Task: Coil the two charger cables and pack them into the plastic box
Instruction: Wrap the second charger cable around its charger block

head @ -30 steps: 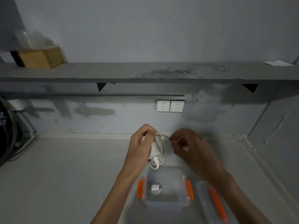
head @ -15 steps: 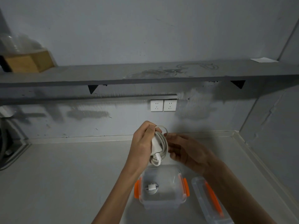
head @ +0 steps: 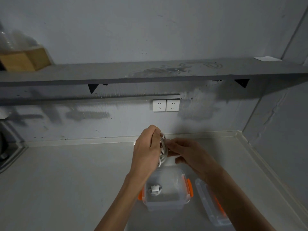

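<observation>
My left hand (head: 146,150) grips a coiled white charger cable (head: 163,147) held upright above the counter. My right hand (head: 186,154) presses against the coil from the right, fingers closed on its strands. Below the hands stands the clear plastic box (head: 176,197) with orange latches, lid off. A first white charger with its coiled cable (head: 155,189) lies in the box's left half. The held coil's plug is mostly hidden by my fingers.
The box's clear lid (head: 211,207) with an orange latch lies on the counter right of the box, partly under my right forearm. Two wall sockets (head: 166,105) sit behind. A grey shelf (head: 150,72) overhangs the wall, with a wooden block (head: 25,59) at its left end.
My right hand has closed in from pulling the cable's loose end out to the right and now holds the coil itself. The coil has tightened between both hands.
</observation>
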Demonstrator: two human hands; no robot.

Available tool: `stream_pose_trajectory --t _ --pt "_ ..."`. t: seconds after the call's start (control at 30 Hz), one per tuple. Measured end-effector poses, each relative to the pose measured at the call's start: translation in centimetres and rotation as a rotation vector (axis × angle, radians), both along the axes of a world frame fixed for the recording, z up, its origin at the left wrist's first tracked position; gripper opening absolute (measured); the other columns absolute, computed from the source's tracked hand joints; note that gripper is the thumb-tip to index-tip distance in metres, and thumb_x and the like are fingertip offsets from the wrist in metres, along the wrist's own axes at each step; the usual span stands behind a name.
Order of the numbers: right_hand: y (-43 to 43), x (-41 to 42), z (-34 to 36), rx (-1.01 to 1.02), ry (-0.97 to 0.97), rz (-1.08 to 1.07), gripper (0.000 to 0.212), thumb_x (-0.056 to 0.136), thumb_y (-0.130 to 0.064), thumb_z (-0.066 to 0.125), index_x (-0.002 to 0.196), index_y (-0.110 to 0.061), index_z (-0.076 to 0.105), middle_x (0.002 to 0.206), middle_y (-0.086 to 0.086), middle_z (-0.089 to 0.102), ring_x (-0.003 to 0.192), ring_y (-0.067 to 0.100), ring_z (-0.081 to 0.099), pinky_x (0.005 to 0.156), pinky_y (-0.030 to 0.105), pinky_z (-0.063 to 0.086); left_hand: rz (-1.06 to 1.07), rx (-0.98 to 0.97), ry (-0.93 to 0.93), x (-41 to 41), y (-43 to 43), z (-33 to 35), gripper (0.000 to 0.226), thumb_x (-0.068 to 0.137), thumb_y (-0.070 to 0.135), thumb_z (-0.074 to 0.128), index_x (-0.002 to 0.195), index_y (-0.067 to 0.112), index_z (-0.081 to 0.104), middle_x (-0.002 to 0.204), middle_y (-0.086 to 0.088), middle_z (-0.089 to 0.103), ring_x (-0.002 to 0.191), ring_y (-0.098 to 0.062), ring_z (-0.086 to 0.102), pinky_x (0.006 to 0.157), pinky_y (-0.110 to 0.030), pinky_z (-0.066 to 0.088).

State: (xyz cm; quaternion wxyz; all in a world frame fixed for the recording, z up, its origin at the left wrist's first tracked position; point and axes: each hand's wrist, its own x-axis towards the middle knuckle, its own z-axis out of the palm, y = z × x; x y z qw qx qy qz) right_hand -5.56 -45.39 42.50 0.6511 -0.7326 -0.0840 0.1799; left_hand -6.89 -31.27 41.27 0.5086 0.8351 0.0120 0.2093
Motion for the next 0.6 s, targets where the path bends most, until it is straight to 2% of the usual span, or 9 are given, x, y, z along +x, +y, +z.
stream_pose_trajectory --t 0.13,0.23,0.3,0.37,0.43,0.5,0.6 --pt "1.6 -0.6 -1.1 0.086 0.016 -0.049 0.013 0.089 -0.028 0.064 0.1 -0.027 0.071 0.079 -0.002 0.068 0.068 0.009 0.059 0.056 0.021 0.048 -0.007 0.037 -0.096 0.1 0.3 -0.8 0.02 0.103 0.024 0.036 0.092 0.025 0.053 0.094 0.01 0.05 0.088 -0.004 0.054 0.076 -0.026 0.048" --pt "2.3 -0.3 -1.4 0.241 0.057 -0.053 0.023 0.09 -0.016 0.064 0.111 -0.026 0.07 0.076 0.004 0.067 0.067 0.013 0.063 0.066 0.023 0.054 -0.041 0.084 -0.222 -0.2 0.6 -1.7 0.021 0.102 0.03 0.035 0.109 0.025 0.053 0.105 0.011 0.042 0.1 0.003 0.051 0.081 -0.012 0.046" --pt "2.7 -0.1 -1.2 0.246 0.022 -0.051 0.034 0.09 -0.004 0.062 0.116 -0.024 0.067 0.077 0.005 0.072 0.072 0.015 0.067 0.074 0.023 0.057 -0.039 0.095 -0.252 -0.2 1.2 -1.9 0.027 0.101 0.032 0.034 0.12 0.025 0.052 0.115 0.012 0.038 0.106 0.008 0.048 0.085 -0.005 0.042" --pt "3.1 0.1 -1.0 0.169 -0.082 -0.058 0.04 0.087 0.001 0.063 0.121 -0.02 0.064 0.076 0.004 0.073 0.07 0.013 0.067 0.074 0.023 0.057 -0.025 0.048 -0.264 -0.3 1.9 -1.7 0.026 0.101 0.024 0.036 0.122 0.022 0.052 0.119 0.007 0.04 0.107 0.01 0.047 0.087 -0.001 0.038" --pt "3.4 0.1 -0.6 0.031 -0.211 -0.086 0.037 0.085 -0.001 0.066 0.119 -0.017 0.065 0.071 0.001 0.072 0.064 0.01 0.066 0.072 0.024 0.056 0.026 -0.08 -0.239 -0.4 2.5 -1.2 0.022 0.103 0.02 0.038 0.119 0.022 0.053 0.12 0.004 0.045 0.108 0.012 0.046 0.089 0.0 0.034" --pt "3.7 0.0 -0.1 -0.091 -0.314 -0.097 0.027 0.085 -0.006 0.068 0.106 -0.022 0.069 0.064 -0.005 0.071 0.058 0.007 0.064 0.069 0.023 0.054 0.076 -0.245 -0.188 -0.3 3.0 -0.9 0.022 0.103 0.023 0.038 0.117 0.021 0.055 0.118 0.005 0.051 0.104 0.01 0.049 0.087 -0.002 0.037" --pt "4.2 -0.3 0.4 -0.245 -0.493 -0.134 0.02 0.083 -0.01 0.069 0.089 -0.029 0.069 0.064 -0.014 0.07 0.056 0.002 0.063 0.063 0.021 0.052 0.078 -0.546 -0.092 -0.4 4.0 -0.6 0.021 0.102 0.029 0.04 0.111 0.022 0.058 0.11 0.007 0.057 0.098 -0.006 0.055 0.086 -0.024 0.047"
